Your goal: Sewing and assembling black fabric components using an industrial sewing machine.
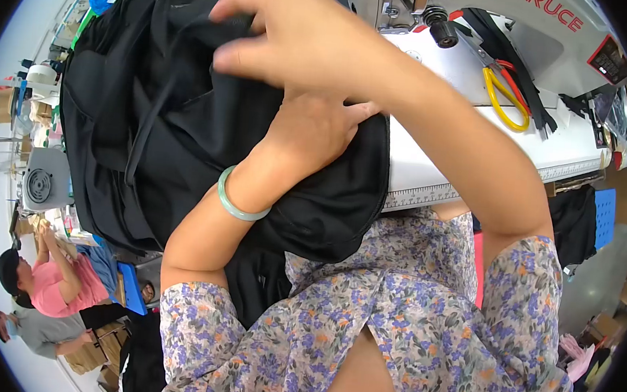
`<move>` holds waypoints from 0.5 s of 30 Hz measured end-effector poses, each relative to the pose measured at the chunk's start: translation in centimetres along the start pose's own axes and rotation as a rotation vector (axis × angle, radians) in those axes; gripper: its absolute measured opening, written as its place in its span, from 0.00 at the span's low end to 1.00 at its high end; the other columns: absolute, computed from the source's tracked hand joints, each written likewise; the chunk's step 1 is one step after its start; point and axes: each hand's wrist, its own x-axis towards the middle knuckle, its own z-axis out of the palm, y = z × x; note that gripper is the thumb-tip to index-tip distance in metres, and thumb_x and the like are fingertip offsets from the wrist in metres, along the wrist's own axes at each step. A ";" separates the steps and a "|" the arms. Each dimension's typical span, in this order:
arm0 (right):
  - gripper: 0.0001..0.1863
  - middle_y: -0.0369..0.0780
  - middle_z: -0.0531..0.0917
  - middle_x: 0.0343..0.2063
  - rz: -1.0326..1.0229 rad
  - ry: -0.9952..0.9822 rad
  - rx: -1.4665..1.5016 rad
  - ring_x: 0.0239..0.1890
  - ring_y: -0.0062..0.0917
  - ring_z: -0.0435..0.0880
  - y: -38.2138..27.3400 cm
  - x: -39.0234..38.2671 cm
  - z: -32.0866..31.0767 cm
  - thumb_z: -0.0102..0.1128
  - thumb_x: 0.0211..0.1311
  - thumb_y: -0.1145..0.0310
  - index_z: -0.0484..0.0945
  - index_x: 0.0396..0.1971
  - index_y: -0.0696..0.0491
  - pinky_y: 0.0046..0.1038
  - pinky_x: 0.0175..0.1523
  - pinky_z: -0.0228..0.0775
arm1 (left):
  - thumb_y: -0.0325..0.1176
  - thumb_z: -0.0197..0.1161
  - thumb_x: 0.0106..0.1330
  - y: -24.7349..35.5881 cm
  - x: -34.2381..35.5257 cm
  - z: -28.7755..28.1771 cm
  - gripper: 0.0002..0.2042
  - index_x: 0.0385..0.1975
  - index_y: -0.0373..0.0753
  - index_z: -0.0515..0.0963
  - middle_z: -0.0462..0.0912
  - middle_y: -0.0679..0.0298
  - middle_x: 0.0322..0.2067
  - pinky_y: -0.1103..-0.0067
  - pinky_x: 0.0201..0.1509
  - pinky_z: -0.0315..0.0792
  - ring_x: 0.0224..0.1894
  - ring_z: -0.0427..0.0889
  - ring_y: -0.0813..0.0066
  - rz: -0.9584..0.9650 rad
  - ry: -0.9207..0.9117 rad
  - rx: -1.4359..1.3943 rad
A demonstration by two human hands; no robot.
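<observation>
A large heap of black cloth point(209, 114), gathered in loose folds with a thin strip across it, covers the left part of the sewing table. On its right part rests my left hand point(311, 126), wearing a pale green bangle on the wrist. Its thumb points right, but its other fingers are hidden beneath my right hand, so its grip does not show. Crossing above it from the right, my right hand point(285, 39) reaches over the cloth, slightly blurred. Thumb and fingers are spread apart, with nothing visible between them.
A sewing machine point(480, 43) stands at the back right. Yellow-and-red handled scissors point(509, 101) and black zipper-like strips point(532, 88) lie on the white tabletop. A measuring tape point(431, 196) runs along its front edge. People in pink point(63, 283) and grey point(41, 329) are at the far left.
</observation>
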 end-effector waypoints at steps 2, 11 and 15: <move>0.17 0.45 0.84 0.28 -0.083 -0.197 0.246 0.32 0.38 0.85 -3.6 -3.9 -1.5 0.66 0.53 0.63 0.80 0.43 0.52 0.36 0.37 0.76 | 0.36 0.58 0.64 -0.3 0.0 -2.3 0.17 0.53 0.46 0.79 0.76 0.60 0.54 0.64 0.60 0.67 0.50 0.79 0.64 -0.013 -0.040 -0.097; 0.16 0.36 0.80 0.26 -0.450 -0.775 0.138 0.28 0.30 0.81 -5.9 -14.1 -6.1 0.59 0.56 0.63 0.76 0.42 0.56 0.31 0.32 0.72 | 0.28 0.61 0.59 -0.7 0.3 -1.1 0.16 0.47 0.49 0.83 0.78 0.68 0.50 0.44 0.59 0.59 0.56 0.78 0.67 0.057 0.109 -0.087; 0.15 0.37 0.80 0.32 -0.221 -0.359 -0.747 0.34 0.30 0.80 0.4 -12.1 -8.4 0.59 0.52 0.70 0.78 0.41 0.53 0.32 0.38 0.73 | 0.32 0.55 0.61 -0.4 0.9 -2.0 0.10 0.37 0.38 0.81 0.79 0.64 0.41 0.38 0.63 0.57 0.53 0.78 0.69 0.299 0.225 0.152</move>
